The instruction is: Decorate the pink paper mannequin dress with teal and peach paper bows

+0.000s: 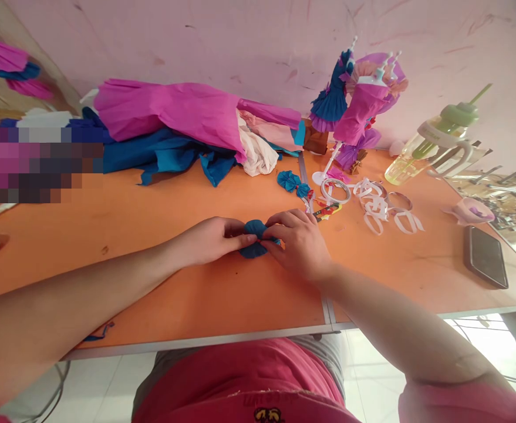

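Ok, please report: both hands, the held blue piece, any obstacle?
Left hand, right hand: both pinching gathered blue piece, partly hidden. Blue bow, yellow-black cutter lying beyond right hand. Nothing blocking.

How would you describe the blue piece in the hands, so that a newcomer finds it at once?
On the orange table, look where the left hand and right hand come together. Between them is a small blue ruffled piece. Its neighbour, a blue bow, lies untouched farther back; only this one is held.
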The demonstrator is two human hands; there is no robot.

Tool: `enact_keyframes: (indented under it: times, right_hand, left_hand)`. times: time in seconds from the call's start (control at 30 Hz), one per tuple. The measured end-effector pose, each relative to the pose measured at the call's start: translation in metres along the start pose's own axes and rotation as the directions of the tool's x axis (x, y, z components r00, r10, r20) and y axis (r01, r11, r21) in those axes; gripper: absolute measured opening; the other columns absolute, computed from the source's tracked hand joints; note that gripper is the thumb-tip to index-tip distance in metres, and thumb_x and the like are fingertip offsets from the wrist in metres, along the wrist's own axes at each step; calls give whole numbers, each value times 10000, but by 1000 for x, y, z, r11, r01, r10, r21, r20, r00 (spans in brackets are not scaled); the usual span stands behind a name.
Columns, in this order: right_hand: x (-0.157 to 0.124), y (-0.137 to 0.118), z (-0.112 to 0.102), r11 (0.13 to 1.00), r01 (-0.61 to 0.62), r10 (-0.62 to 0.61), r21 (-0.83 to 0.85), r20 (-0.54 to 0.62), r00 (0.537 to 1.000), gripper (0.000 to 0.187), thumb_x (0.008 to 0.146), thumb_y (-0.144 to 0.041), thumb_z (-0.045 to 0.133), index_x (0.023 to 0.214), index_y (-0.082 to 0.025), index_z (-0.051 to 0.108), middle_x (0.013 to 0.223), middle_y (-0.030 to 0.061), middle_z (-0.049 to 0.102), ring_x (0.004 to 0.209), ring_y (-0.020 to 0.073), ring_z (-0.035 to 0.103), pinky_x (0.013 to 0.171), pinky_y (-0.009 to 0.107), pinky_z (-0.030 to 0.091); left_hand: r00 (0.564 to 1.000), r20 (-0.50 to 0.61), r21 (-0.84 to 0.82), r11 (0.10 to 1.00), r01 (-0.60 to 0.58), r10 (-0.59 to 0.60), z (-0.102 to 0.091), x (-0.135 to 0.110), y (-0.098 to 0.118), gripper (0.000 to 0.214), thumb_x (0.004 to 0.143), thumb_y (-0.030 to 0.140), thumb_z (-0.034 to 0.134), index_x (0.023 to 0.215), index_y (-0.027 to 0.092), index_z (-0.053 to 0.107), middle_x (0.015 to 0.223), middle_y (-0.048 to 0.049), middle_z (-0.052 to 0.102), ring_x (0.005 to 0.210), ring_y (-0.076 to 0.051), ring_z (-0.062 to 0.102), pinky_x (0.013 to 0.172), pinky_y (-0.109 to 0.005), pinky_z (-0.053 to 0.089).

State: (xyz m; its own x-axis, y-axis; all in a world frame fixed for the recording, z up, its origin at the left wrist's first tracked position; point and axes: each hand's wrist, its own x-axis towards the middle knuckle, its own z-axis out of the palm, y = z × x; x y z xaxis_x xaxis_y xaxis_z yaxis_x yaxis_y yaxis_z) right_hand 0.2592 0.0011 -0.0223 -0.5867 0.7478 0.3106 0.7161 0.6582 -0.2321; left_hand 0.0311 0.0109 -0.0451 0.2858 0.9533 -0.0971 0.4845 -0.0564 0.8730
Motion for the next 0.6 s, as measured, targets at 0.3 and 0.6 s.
enact_keyframes:
  times: [0.3,0.6]
  right_hand:
    - [1,0,-2,989,10,7,-145,113,994,224,946,-350,527,1049,-277,711,1123,63,667,976,224,551,815,370,365]
    - [3,3,1,992,24,7,-120,257,966,163,923,-265,527,978,-225,676,900,48,678,832,202,601,687,329,366]
  left_hand:
    - [863,126,607,651,-457,489,0,3,-7,258,878,424,585,948,236,747,984,-65,690,935,-231,611,882,-359,459]
    - [886,189,624,645,-441,423,2,5,-5,242,887,348,548,1026,253,722,1038,-35,717,985,-232,624,926,-371,430]
